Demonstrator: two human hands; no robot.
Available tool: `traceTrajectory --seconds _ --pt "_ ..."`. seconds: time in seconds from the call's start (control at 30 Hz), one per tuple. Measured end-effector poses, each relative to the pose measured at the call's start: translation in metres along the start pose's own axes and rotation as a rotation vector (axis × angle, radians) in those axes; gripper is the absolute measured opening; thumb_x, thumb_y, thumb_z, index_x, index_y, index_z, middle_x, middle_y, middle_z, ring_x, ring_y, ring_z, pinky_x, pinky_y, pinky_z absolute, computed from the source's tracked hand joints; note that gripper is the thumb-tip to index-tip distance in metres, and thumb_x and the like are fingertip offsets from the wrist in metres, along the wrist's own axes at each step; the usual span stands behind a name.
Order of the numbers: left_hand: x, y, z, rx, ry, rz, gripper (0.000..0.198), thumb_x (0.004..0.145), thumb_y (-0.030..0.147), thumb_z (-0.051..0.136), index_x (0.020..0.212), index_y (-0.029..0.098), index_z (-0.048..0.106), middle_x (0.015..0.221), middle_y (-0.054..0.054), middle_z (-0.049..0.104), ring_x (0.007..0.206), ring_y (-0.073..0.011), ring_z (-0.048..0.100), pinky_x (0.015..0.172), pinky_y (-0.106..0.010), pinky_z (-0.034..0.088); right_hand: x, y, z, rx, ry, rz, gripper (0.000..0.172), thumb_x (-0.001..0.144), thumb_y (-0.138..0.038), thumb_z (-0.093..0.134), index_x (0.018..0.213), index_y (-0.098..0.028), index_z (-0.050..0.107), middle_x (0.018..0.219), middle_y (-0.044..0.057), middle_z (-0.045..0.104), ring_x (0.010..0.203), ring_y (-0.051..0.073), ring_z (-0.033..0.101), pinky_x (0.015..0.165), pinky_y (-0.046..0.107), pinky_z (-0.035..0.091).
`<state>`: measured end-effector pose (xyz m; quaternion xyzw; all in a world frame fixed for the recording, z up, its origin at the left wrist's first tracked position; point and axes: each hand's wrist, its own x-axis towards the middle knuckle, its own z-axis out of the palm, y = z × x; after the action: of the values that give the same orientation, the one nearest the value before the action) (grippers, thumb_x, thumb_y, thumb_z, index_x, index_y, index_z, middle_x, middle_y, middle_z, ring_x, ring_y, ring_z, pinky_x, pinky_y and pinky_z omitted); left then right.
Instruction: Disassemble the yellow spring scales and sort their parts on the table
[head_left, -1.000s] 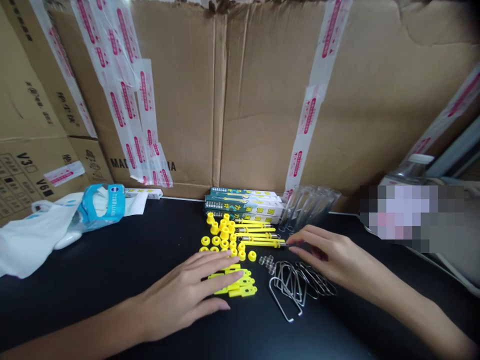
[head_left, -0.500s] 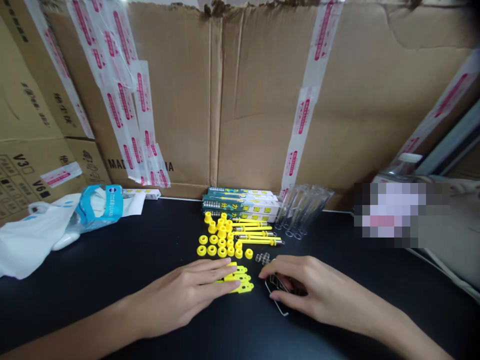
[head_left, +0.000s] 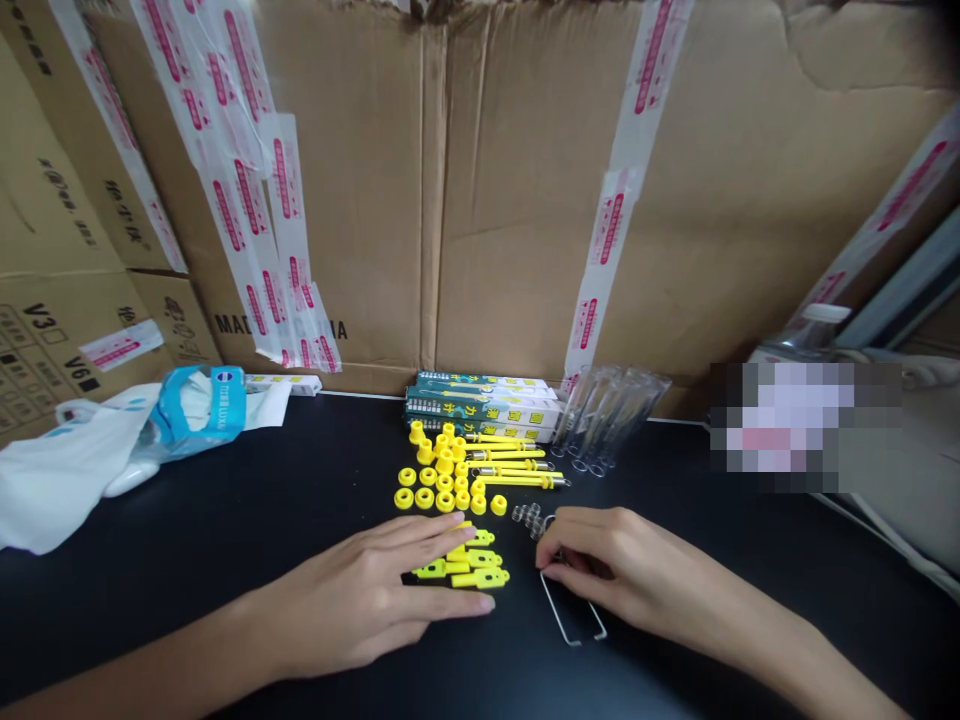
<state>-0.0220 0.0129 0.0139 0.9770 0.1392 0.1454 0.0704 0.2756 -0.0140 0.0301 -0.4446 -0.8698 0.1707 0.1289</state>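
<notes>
My left hand lies flat on the black tabletop, its fingertips over a loose group of flat yellow plastic pieces. My right hand is cupped over a bundle of bent steel wire loops, which it pinches while one long loop sticks out below the fingers. Most of the bundle is hidden by that hand. A small cluster of clear coil springs lies just beyond its fingertips. Farther forward are yellow plastic rings and yellow rods with metal springs.
Several printed boxes and clear plastic tubes stand against a taped cardboard wall. A white plastic bag and a blue packet lie at the left. A pixelated patch covers part of the right.
My right hand has gathered the spread wire loops into a bundle and moved left and nearer me. My left hand has shifted slightly, and the yellow pieces now lie more spread out.
</notes>
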Motion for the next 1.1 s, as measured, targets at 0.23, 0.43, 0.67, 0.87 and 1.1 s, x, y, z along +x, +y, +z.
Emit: traceTrajectory --seconds 0.23,0.43,0.67,0.87,1.1 --pt "0.002 0.001 0.0 0.039 0.004 0.006 0.048 0.093 0.016 0.058 0.139 0.029 0.052 0.148 -0.008 0.047 0.138 -0.0261 0.042 0.113 -0.041 0.04 -0.002 -0.004 -0.004 -0.038 0.041 0.042 0.026 0.085 -0.014 0.057 0.109 -0.026 0.061 0.083 -0.002 0.066 0.068 0.014 0.064 0.062 0.025 0.046" --pt "0.002 0.0 0.001 0.019 0.015 -0.024 0.049 0.094 0.019 0.058 0.141 0.03 0.049 0.15 -0.006 0.045 0.138 -0.026 0.042 0.112 -0.041 0.04 -0.005 -0.002 0.006 -0.042 0.052 0.066 0.044 0.079 -0.006 0.052 0.118 -0.025 0.057 0.075 -0.003 0.066 0.065 0.014 0.064 0.057 0.023 0.044" --pt "0.003 0.0 0.001 0.069 -0.022 -0.029 0.049 0.095 0.02 0.057 0.142 0.03 0.047 0.151 -0.007 0.043 0.139 -0.0264 0.04 0.113 -0.041 0.039 -0.005 -0.009 0.007 -0.072 0.044 0.081 0.043 0.082 -0.01 0.051 0.122 -0.025 0.051 0.08 -0.002 0.067 0.067 0.017 0.066 0.06 0.027 0.046" --pt "0.003 0.002 0.0 0.077 -0.011 -0.029 0.047 0.095 0.021 0.058 0.141 0.028 0.05 0.149 -0.007 0.047 0.138 -0.0266 0.042 0.113 -0.039 0.04 0.0 -0.017 0.018 -0.137 0.047 0.164 0.039 0.08 -0.008 0.048 0.118 -0.021 0.051 0.078 0.001 0.065 0.064 0.019 0.065 0.058 0.03 0.047" --pt "0.003 0.002 0.001 0.094 -0.033 -0.03 0.046 0.096 0.022 0.056 0.141 0.027 0.05 0.147 -0.007 0.049 0.138 -0.0264 0.042 0.113 -0.039 0.04 -0.001 -0.002 0.008 0.049 0.122 0.228 0.043 0.074 -0.008 0.051 0.114 -0.024 0.051 0.068 -0.006 0.062 0.056 0.014 0.061 0.053 0.024 0.045"
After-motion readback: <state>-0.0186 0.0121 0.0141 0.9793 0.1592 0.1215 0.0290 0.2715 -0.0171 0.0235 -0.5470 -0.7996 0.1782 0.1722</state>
